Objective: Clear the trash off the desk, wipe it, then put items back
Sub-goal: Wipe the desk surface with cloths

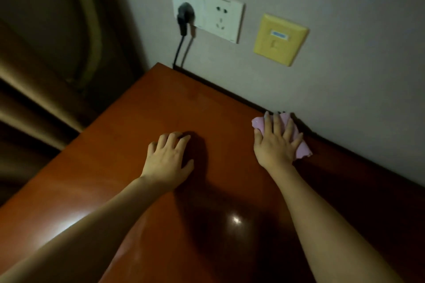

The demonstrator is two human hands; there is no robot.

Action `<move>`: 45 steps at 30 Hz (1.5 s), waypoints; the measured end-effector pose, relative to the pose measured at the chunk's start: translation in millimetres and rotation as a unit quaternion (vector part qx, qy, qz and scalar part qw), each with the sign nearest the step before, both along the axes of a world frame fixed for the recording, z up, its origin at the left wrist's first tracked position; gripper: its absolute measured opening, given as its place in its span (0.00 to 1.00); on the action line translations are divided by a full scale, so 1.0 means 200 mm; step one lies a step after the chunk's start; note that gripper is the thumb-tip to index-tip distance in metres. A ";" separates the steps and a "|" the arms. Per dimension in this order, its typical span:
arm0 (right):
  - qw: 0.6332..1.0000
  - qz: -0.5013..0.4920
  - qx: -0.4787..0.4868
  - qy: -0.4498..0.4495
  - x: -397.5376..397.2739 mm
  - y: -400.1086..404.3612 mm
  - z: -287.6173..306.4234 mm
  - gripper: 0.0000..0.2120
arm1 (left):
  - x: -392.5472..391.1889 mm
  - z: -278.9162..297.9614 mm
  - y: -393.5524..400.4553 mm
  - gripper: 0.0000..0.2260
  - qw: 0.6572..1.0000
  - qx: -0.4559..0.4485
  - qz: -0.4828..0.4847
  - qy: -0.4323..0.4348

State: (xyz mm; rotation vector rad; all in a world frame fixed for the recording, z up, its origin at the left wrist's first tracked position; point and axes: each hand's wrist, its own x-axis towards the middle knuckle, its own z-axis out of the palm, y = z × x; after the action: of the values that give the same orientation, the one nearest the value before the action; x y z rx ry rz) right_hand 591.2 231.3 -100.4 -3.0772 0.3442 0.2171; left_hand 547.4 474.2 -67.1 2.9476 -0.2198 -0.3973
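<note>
1. Far left: brown curtain [41, 89] hanging beside the desk [142, 126] edge. Could get snagged or dampened if a wiping stroke overshoots that side.
2. Upper left on the wall: white socket panel [207, 9] with a black plug [185, 16] seated, cable [178, 53] dropping behind the desk's back corner. Likely hazard if the cloth is wet: moisture near the outlet, or a tug on the cable loosening the plug.
3. Centre: left hand [169, 156] resting on the bare wood, fingers loosely bent, grasping nothing, apparently bracing. Glossy surface, so a slip under leaning weight seems possible, more so on a freshly damp patch.
4. Right of centre: right hand [274, 140] pressing flat with spread fingers on the pink cloth [301, 149], not clenched round it. Cloth lying on the desk right against the back edge by the wall. With only downward pressure and no pinch, could bunch up or slide out from under the palm mid-stroke.
5. Just behind the cloth: narrow dark gap along the wall. Could swallow a cloth corner or pushed crumbs; small dark marks there too blurred to identify.
6. Upper right: yellow wall plate [280, 39], well above the wiping line, little risk.
7. Judged stage: wiping; no trash or items visible on the desk.
</note>
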 end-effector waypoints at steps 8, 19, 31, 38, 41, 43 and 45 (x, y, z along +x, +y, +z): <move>0.996 0.090 0.003 -0.014 0.37 0.51 -0.02 0.28 | 0.23 -0.06 0.34 0.29 0.999 -0.013 0.038 -0.024; 0.980 0.194 0.023 -0.027 0.79 1.19 -0.04 0.28 | 0.42 -0.10 0.67 0.29 0.995 -0.044 0.070 -0.061; 0.948 0.318 0.028 -0.017 0.70 1.42 -0.03 0.27 | 0.32 -0.08 0.73 0.29 0.993 -0.030 0.101 -0.051; 0.966 0.255 0.036 -0.022 0.46 1.24 -0.03 0.29 | 0.17 -0.05 0.58 0.29 0.996 -0.029 0.079 -0.030; 0.975 0.220 0.036 -0.018 0.37 1.09 -0.03 0.30 | 0.12 -0.05 0.51 0.29 0.997 -0.024 0.076 -0.020; 0.978 0.206 0.035 -0.010 0.31 0.98 -0.02 0.30 | 0.08 -0.05 0.44 0.29 0.997 -0.022 0.069 -0.012; 0.981 0.192 0.030 -0.006 0.24 0.86 -0.02 0.30 | 0.04 -0.04 0.36 0.29 0.998 -0.025 0.059 -0.010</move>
State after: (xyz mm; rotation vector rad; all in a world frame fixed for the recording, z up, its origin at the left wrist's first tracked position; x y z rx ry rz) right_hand 639.2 404.3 -104.5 -3.0522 -0.2574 0.2134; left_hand 556.4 545.9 -74.8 2.8990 -0.0574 -0.3426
